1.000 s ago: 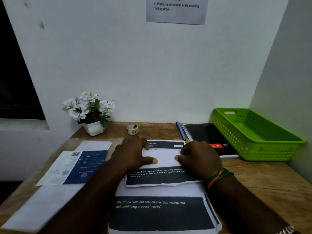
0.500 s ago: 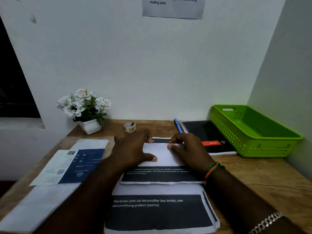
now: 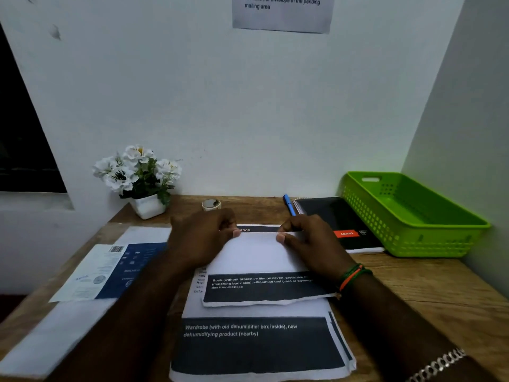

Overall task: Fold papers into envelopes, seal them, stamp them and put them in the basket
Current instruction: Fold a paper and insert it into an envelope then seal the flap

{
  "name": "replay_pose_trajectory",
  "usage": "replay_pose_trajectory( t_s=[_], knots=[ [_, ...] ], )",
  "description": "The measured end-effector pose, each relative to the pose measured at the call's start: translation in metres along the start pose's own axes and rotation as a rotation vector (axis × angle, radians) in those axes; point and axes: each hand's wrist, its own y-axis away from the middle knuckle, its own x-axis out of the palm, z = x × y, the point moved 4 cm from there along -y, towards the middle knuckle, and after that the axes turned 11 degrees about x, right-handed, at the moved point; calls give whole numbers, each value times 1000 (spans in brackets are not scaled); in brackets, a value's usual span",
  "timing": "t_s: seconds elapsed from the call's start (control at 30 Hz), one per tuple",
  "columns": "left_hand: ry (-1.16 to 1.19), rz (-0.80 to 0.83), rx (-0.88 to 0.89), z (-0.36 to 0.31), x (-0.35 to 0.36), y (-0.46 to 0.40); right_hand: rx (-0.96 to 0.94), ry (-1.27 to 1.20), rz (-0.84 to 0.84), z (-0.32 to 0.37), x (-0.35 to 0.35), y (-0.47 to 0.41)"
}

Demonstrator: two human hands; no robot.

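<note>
Between both hands, left point(image 3: 201, 241) and right point(image 3: 311, 244), lies the folded paper point(image 3: 256, 255), its far edge pinched.

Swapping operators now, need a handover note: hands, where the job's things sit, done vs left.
Left hand and right hand each pinch the far edge of the folded paper, thumbs on top, mid-fold on the paper stack.
Green basket at far right holds nothing visible.
Tape roll near the wall, blue pen beside the black notebook. No stamp identifiable.
Done: one fold started.
Left: finish folding, seal, stamp, place in basket; repeat for the stack.
</note>
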Motion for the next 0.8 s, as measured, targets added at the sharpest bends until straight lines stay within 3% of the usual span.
replay_pose_trajectory(
  t_s=[0.27, 0.8],
  knots=[
    [314, -95, 22, 10, 2, -2, 60, -81, -34, -13, -8, -2],
    [275, -197, -45, 18, 3, -2, 159, -23, -100, -43, -38, -6]
  ],
)
